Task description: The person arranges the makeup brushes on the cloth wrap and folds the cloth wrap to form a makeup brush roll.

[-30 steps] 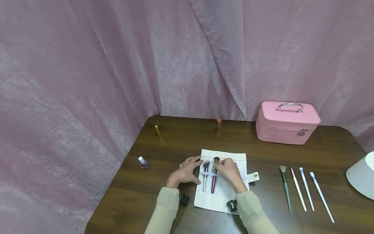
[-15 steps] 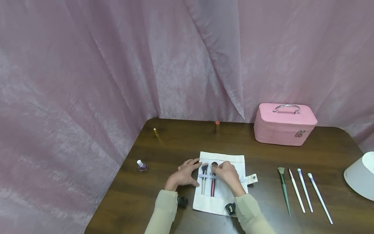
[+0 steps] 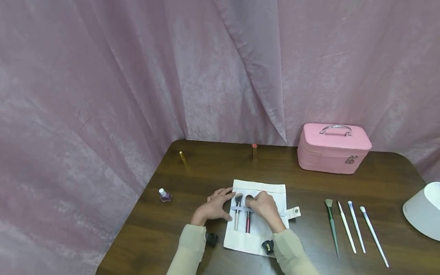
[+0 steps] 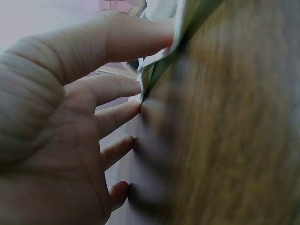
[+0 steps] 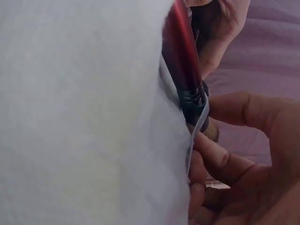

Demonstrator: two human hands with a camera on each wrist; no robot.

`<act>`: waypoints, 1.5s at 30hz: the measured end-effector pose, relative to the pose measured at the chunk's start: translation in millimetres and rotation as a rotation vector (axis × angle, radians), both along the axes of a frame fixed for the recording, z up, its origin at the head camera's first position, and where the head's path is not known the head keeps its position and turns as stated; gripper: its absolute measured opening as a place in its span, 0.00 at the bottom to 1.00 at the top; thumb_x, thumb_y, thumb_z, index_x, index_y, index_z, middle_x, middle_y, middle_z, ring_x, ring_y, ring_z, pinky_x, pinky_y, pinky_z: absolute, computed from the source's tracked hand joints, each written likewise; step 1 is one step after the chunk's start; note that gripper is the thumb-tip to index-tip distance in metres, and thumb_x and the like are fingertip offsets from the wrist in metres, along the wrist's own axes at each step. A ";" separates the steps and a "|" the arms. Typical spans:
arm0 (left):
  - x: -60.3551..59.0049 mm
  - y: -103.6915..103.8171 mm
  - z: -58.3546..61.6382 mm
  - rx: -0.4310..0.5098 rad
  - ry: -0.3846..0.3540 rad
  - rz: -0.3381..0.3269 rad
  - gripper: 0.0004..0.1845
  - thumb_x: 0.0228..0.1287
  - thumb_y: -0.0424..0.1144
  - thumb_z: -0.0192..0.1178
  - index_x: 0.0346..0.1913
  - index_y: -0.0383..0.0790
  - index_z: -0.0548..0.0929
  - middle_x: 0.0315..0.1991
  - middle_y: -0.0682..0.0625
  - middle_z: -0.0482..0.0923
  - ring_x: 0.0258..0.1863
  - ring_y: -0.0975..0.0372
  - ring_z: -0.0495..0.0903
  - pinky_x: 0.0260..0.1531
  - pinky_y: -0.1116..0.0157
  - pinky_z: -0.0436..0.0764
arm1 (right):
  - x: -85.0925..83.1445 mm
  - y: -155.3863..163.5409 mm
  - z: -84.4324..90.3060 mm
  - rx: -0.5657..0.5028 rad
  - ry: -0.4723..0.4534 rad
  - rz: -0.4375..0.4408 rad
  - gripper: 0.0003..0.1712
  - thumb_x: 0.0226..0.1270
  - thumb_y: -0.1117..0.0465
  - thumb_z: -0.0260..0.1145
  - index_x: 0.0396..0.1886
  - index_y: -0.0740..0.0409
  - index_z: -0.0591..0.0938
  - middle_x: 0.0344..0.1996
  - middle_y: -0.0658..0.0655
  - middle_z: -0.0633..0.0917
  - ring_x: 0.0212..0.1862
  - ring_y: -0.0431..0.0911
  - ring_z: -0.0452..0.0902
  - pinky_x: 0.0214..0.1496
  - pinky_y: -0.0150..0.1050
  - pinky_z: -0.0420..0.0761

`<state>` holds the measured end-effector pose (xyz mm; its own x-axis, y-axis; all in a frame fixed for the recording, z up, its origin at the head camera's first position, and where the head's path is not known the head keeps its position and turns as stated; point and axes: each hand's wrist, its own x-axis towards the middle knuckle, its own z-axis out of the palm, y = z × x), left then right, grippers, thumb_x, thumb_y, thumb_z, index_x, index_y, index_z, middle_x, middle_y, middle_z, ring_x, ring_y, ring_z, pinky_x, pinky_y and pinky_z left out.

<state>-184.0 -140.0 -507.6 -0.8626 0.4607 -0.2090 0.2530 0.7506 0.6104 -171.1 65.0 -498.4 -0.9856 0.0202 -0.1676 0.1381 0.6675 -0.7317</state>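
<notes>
A white cloth brush roll point(image 3: 240, 243) lies unfolded on the table. A makeup brush with a red handle point(image 3: 248, 224) lies on it, tucked under a lilac elastic band point(image 3: 240, 209). My right hand point(image 3: 265, 207) pinches this brush near its bristles; in the right wrist view, thumb and fingers sit at the dark ferrule point(image 5: 191, 105), right by the band. To its left, a second makeup brush with a pale handle point(image 3: 236, 220) is under the same band. My left hand point(image 3: 214, 207), fingers spread, rests along the roll's left edge, thumb and fingertips touching the cloth point(image 4: 178, 23).
Several brushes lie in a row on the right, including a green brush point(image 3: 332, 225) and a white brush point(image 3: 374, 235). Behind them stands a pink case point(image 3: 331, 152). A lampshade point(image 3: 424, 214), lipstick point(image 3: 254, 151), gold tube point(image 3: 182, 156) and nail polish bottle point(image 3: 165, 195) are also on the table.
The right hand has drawn the red-handled brush slightly downward on the roll, toward the person. The left hand stays at the roll's edge. The whole head view has shifted a little.
</notes>
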 end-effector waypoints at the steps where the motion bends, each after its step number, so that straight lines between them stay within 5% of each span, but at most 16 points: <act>1: -0.4 -0.3 0.0 0.003 0.002 -0.001 0.46 0.50 0.34 0.78 0.75 0.40 0.69 0.78 0.45 0.56 0.76 0.45 0.50 0.67 0.33 0.50 | -0.2 -0.4 -0.2 -0.001 0.000 -0.002 0.24 0.49 0.57 0.69 0.03 0.48 0.66 0.06 0.44 0.62 0.16 0.43 0.61 0.19 0.36 0.57; 27: -3.0 1.0 3.1 0.004 -0.006 0.000 0.47 0.52 0.34 0.78 0.76 0.41 0.68 0.79 0.46 0.55 0.77 0.46 0.49 0.67 0.35 0.50 | 0.2 3.1 7.7 0.057 -0.018 0.024 0.25 0.52 0.57 0.71 0.05 0.50 0.67 0.09 0.46 0.63 0.17 0.43 0.61 0.19 0.36 0.58; 45: -0.3 0.5 5.1 0.008 -0.014 -0.004 0.46 0.51 0.34 0.78 0.75 0.40 0.68 0.79 0.46 0.55 0.77 0.45 0.49 0.67 0.34 0.49 | 0.7 0.5 7.8 0.098 -0.057 0.018 0.20 0.54 0.53 0.71 0.08 0.54 0.79 0.10 0.49 0.72 0.19 0.45 0.66 0.21 0.39 0.61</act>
